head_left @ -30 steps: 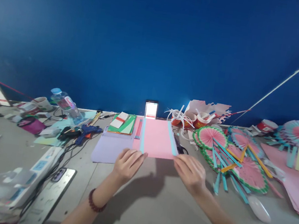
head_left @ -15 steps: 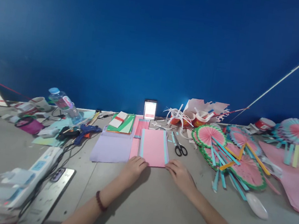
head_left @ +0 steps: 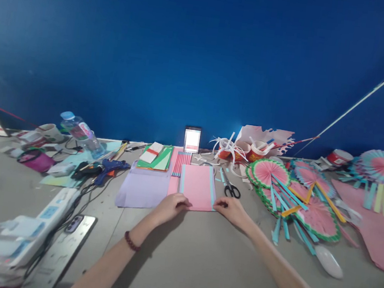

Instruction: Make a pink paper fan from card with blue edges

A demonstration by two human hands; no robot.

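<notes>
The pink sheet (head_left: 196, 188) with blue side bands (head_left: 213, 188) lies on the counter (head_left: 199, 253), its near right corner pinched in the right hand (head_left: 234, 211), while the left hand (head_left: 171, 206) curls at the near left corner (whether it grips cannot be told). Light, even pressure at both corners should keep the near edge straight and the paper from skewing.
</notes>
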